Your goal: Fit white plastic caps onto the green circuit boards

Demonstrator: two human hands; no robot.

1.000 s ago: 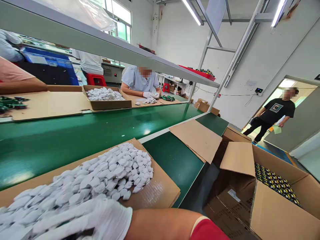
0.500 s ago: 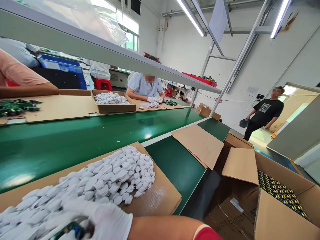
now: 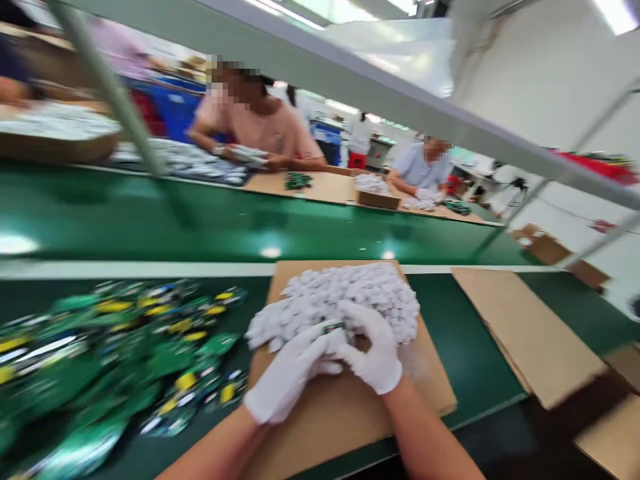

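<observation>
In front of me both hands, in white gloves, meet over the near edge of a pile of small white padded pieces (image 3: 320, 287). A small green circuit board (image 3: 333, 327) shows between the fingertips, mostly covered by the gloves. My left hand (image 3: 293, 373) is closed on it from the left. From the right, my right hand (image 3: 375, 350) curls its thumb and fingers around the same spot. Whether a white piece is also held there, I cannot tell. Under the pile lies a brown cardboard sheet (image 3: 325, 433).
Many green circuit boards with yellow parts (image 3: 165, 353) spread at left, blurred. Another cardboard sheet (image 3: 530, 327) lies at right. Beyond the green belt (image 3: 215, 227), co-workers sit near a box (image 3: 377, 200) of white pieces. A shelf beam (image 3: 350, 73) crosses overhead.
My view has swung left, bringing the green boards and both hands into sight. The gloved hand that held a green board low at left is now together with the other hand.
</observation>
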